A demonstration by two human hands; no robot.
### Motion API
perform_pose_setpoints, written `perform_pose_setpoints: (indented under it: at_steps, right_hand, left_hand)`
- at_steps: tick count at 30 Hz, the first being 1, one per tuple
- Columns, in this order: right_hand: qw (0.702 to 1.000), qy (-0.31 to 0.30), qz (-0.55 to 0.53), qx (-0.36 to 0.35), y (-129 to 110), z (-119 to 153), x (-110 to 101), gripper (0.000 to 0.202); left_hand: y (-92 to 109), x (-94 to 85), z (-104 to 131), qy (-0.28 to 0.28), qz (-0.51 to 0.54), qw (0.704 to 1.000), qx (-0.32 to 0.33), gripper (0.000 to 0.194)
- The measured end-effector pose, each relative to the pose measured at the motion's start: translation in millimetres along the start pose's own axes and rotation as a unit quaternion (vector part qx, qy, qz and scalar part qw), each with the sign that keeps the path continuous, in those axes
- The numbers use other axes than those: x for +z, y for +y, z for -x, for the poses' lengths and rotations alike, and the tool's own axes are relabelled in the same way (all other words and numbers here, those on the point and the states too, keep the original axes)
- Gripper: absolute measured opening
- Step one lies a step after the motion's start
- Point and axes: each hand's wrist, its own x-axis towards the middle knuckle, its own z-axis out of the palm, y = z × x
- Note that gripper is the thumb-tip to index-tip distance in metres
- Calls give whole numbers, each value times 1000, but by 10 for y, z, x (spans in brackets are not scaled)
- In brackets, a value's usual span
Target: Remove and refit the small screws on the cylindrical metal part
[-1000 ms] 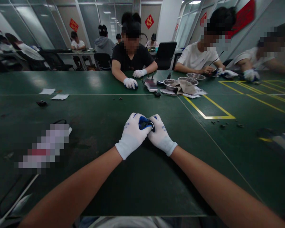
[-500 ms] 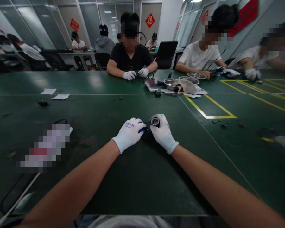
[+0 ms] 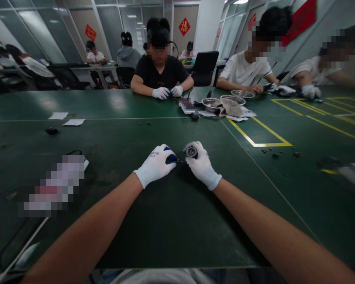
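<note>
My right hand (image 3: 200, 163), in a white and blue glove, is wrapped round a small round metal part (image 3: 191, 152) whose open ring-shaped end faces up. To its left, my left hand (image 3: 158, 162), gloved alike, has thumb and fingertips curved toward each other beside tiny dark pieces (image 3: 180, 161) on the green table (image 3: 165, 228). One tiny piece lies right at the left fingertips; whether it is gripped is too small to tell. A narrow gap separates the two hands.
A pixelated flat object (image 3: 57, 181) with a cable lies at left. Metal bowls (image 3: 210, 104) and a cloth (image 3: 229, 107) stand at the far side, near a seated person (image 3: 159, 71). Yellow tape (image 3: 269, 144) and small dark bits (image 3: 275, 155) are at right.
My left hand has shifted left, away from my right hand, and its fingertips are a little further apart. Tiny pieces now show between the hands. My right hand still holds the metal part.
</note>
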Motion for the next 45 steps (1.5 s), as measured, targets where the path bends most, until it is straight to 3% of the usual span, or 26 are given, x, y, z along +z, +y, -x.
perform_pose_setpoints:
  at_steps: [4,7,13,23,31,39,43,45]
  right_hand:
    - [1000,-24,-15,-3,-13,7,-3,24]
    - [999,-39,-26,-5,-26,15,6,24]
    - [997,-70,-20,-29,-95,25,3,17]
    - [992,-111,2,-59,-192,45,-2,13]
    - [993,-94,5,-73,-163,55,35,12]
    - [994,-76,26,-78,-158,79,68,14]
    - [993,-74,35,-82,-144,80,59,16]
    - [992,-71,40,-91,-134,79,60,19]
  left_hand:
    - [12,-16,-6,6,21,1000,-18,17]
    - [54,-79,8,44,119,992,-13,19]
    - [205,-206,45,110,296,949,-2,26]
    - [382,-226,82,78,185,979,36,11]
    - [481,-114,55,97,223,969,-33,10]
    - [614,-117,96,127,188,968,-111,4]
    - [572,-69,54,155,241,947,-144,16]
    - [540,-56,17,136,296,930,-169,21]
